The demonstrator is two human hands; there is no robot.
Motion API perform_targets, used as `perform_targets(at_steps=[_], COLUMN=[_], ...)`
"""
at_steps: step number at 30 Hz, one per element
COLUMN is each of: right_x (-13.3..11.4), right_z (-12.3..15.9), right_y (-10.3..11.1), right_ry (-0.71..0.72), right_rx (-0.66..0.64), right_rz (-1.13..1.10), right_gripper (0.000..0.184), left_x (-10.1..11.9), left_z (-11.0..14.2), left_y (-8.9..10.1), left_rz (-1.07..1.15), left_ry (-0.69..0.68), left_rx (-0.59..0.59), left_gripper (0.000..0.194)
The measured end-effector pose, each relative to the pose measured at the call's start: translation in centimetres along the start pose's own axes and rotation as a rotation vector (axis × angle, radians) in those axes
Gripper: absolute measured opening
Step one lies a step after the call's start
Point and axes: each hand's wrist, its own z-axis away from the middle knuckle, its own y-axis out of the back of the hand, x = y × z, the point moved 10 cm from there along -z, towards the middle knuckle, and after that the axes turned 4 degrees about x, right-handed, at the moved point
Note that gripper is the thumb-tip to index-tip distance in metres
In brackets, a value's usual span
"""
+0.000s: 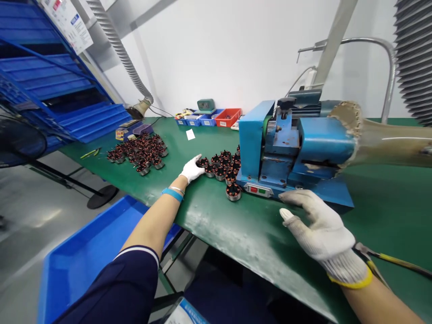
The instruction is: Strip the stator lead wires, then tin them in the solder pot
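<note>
My left hand (193, 169), in a white glove, reaches to the left end of a cluster of copper-wound motor stators (221, 165). Its thumb and fingers close around the outermost motor stator (202, 162), which still rests on the table among the others. One separate stator (233, 192) sits at the near end of the cluster. My right hand (315, 225), in a white knit glove with a yellow cuff, is open and holds nothing. Its thumb and fingers are apart in front of the blue machine (286, 144), near the red and green switch panel (258, 190).
A larger heap of stators (141, 150) lies on the green table (216, 225) at left, with green-handled pliers (90, 153) beyond. Another pair of pliers (366, 252) lies by my right wrist. Small blue and red bins (228, 118) line the wall. A blue crate (84, 261) stands below.
</note>
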Motion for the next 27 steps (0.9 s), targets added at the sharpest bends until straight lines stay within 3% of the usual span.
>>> perform_targets(at_steps=[3,6,8,10,12,14,17,19,22,27], right_x=[-0.4,-0.8,-0.9,-0.8,-0.4,0.5,2.5,4.1,6.2,7.2], right_z=[0.0,0.2,0.5,0.8,1.2,1.6,1.8,1.7,1.4,0.2], right_y=[-0.5,-1.4,-2.1,-2.7,-3.2,-3.4,-2.5,-1.4,-0.1,1.4], right_ry=[0.004,-0.014,-0.047,-0.102,-0.201,-0.342,-0.526,-0.604,-0.650,-0.619], right_rx=[-0.025,-0.079,-0.117,-0.150,-0.167,-0.138,0.023,0.140,0.243,0.300], right_rz=[0.002,0.000,-0.012,-0.055,-0.135,-0.229,-0.326,-0.345,-0.331,-0.362], right_gripper=[0.020,0.020,0.021,0.024,0.033,0.048,0.067,0.066,0.058,0.061], left_x=[-1.4,-2.0,-0.9,1.8,6.2,11.3,17.2,20.3,22.9,24.9], left_z=[1.9,4.3,6.3,8.6,11.3,14.2,17.5,18.6,18.6,16.7], left_y=[1.8,4.9,6.2,6.0,4.1,0.7,-4.5,-7.3,-9.5,-9.5], left_rz=[-0.005,0.001,0.028,0.103,0.273,0.423,0.473,0.518,0.579,0.449], left_ry=[0.067,0.125,0.125,0.063,-0.091,-0.248,-0.341,-0.418,-0.497,-0.474], left_rx=[0.087,0.283,0.391,0.437,0.399,0.250,0.057,-0.064,-0.168,-0.176], left_gripper=[0.061,0.064,0.066,0.069,0.075,0.074,0.062,0.062,0.064,0.059])
